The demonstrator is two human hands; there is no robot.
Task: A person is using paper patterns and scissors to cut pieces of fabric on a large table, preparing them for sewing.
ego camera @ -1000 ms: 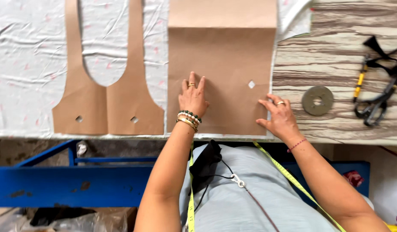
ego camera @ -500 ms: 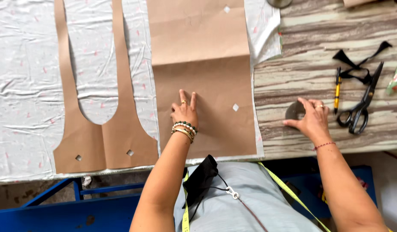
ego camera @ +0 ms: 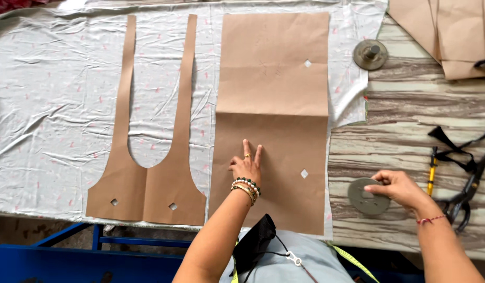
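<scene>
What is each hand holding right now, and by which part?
The right hand grips a round metal weight at its right edge. The left hand holds nothing, pressing flat on the rectangular paper pattern.

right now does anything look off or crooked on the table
Nothing is spilled or damaged. The white fabric is wrinkled under the paper patterns, and the rectangular pattern has a fold crease across its middle. The left hand presses it flat.

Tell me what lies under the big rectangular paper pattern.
White fabric shows around the rectangular paper pattern; the left hand presses on top. The striped table shows rightward; directly beneath stays hidden.
</scene>
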